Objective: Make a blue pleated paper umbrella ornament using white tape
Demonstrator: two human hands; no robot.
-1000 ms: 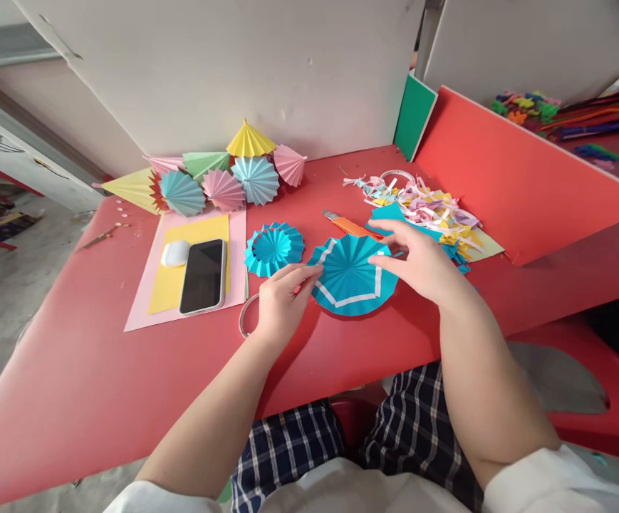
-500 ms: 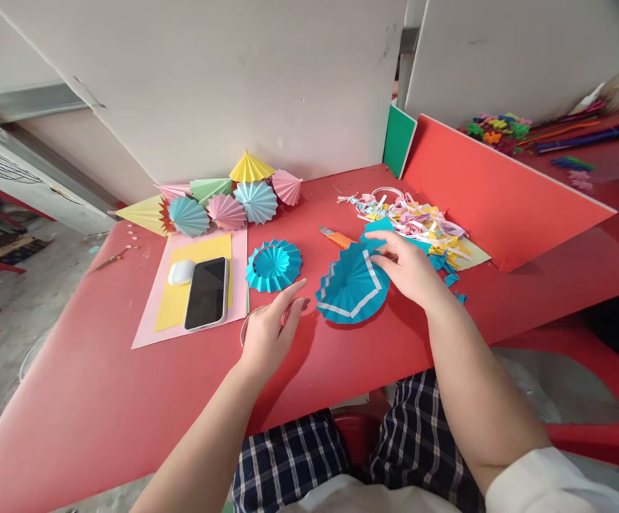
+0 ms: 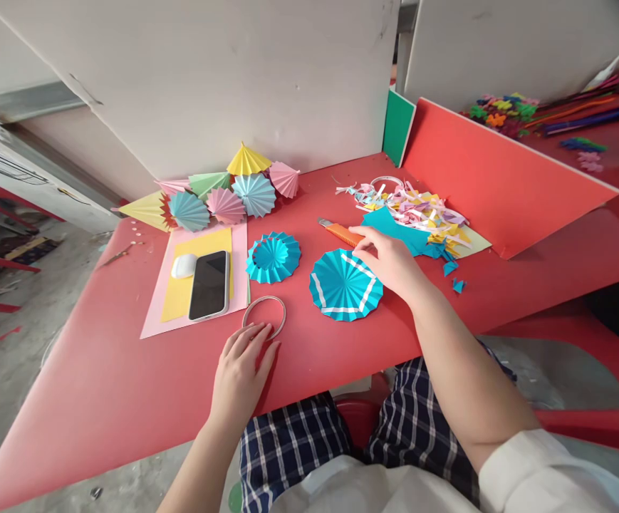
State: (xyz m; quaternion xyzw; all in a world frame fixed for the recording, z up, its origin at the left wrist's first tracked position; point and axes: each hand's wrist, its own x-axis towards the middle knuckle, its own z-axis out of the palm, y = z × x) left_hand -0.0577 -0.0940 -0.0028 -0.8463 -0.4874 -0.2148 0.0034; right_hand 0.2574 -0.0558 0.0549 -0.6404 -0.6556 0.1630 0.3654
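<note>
A blue pleated paper disc (image 3: 345, 291) lies on the red table with white tape strips forming a broken ring on its face. My right hand (image 3: 389, 263) hovers at its upper right edge, fingers bent and slightly apart, fingertips beside the handle end of an orange utility knife (image 3: 340, 233). Whether they touch the knife I cannot tell. My left hand (image 3: 241, 363) rests open, its fingertips at the near rim of a roll of tape (image 3: 282, 322). A second blue pleated paper piece (image 3: 273, 258), ring-shaped with a raised centre, sits farther left.
At left, a phone (image 3: 209, 285) and a white earbud case (image 3: 183, 266) lie on yellow and pink paper sheets. Several small paper umbrellas (image 3: 226, 205) stand behind them. Paper scraps (image 3: 408, 206) and blue offcuts (image 3: 394, 226) are heaped before a red board (image 3: 501, 178).
The blue disc, tilted up before, now lies flat. My left hand has moved down and left to the tape roll. My right hand has shifted slightly left towards the knife.
</note>
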